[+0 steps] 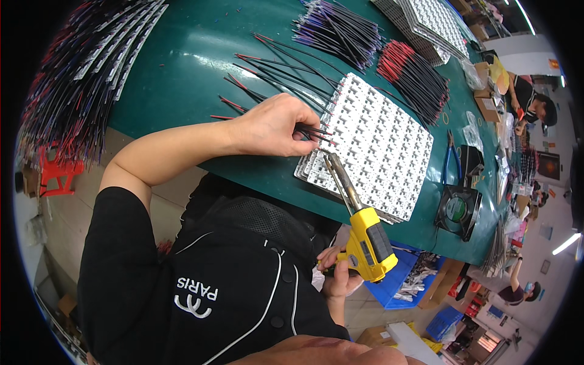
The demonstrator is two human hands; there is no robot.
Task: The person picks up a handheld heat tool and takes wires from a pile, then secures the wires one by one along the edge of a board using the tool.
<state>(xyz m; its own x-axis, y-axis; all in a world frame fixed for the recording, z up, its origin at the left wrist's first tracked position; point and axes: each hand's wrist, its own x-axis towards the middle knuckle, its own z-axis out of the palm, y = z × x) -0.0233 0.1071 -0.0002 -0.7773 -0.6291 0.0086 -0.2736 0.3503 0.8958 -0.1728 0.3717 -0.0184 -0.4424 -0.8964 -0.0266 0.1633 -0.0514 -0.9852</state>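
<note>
My left hand (274,126) is closed around several thin black wires (306,130), their ends held at the left edge of a stack of white circuit boards (380,149). My right hand (340,274) grips a yellow soldering gun (368,246) by its handle. The gun's metal tip is pointed up at the wire ends and sits close to my left fingertips; whether it touches a wire I cannot tell. More black wires with red ends (280,67) fan out to the left of the boards, some running to the board edge.
Bundles of purple-black wires (337,33) and red-black wires (413,79) lie at the back of the green table (176,79). Wired boards (115,48) hang over its left end. On the right are blue-handled pliers (450,159) and a black fan (458,211). A blue bin (389,292) stands below.
</note>
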